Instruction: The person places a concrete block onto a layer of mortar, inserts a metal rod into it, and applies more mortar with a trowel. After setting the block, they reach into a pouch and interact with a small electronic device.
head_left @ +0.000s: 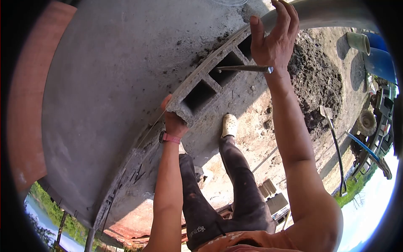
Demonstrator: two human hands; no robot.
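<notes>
A grey hollow concrete block (197, 110) with three open cavities lies along the top edge of a grey rendered wall (105, 84). My left hand (173, 122), with a pink watch on the wrist, grips the block's near end. My right hand (273, 38) holds the far end, fingers spread over its top edge. A thin metal tool (241, 68) crosses one cavity and ends at my right wrist; how it is held is unclear. A taut string line (147, 131) runs along the wall by my left hand.
Below are my legs and a white clog (229, 125) on sandy ground. A dark mortar heap (315, 80) and a shovel (333, 134) lie to the right. Blue barrels (380, 56) stand further right. Spare blocks (273, 197) are stacked near my knee.
</notes>
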